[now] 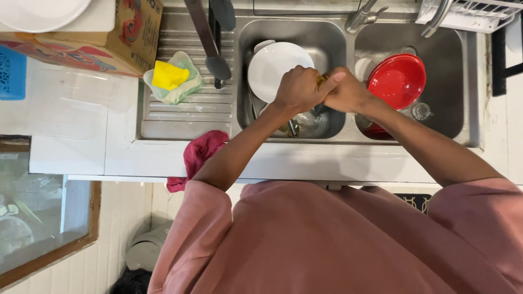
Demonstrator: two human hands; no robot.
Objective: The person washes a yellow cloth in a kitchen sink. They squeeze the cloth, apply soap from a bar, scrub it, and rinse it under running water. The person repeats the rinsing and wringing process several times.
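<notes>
Both my hands meet over the left basin of a steel double sink (332, 38). My left hand (297, 90) and my right hand (346, 91) are closed together around a small yellowish-green thing (321, 79), mostly hidden by the fingers. A white plate (272, 62) leans in the left basin just behind my left hand. Cutlery and a glass item (308, 122) lie at the basin's bottom under my hands. A red bowl (397, 80) sits in the right basin beside my right hand.
A yellow sponge (169, 75) rests in a green dish on the drainboard. Dark utensils (210, 38) lie beside it. A red cloth (199, 155) hangs over the counter edge. A cardboard box (109, 38) stands at left, a white dish rack (474, 13) at top right, and a tap (365, 16) above.
</notes>
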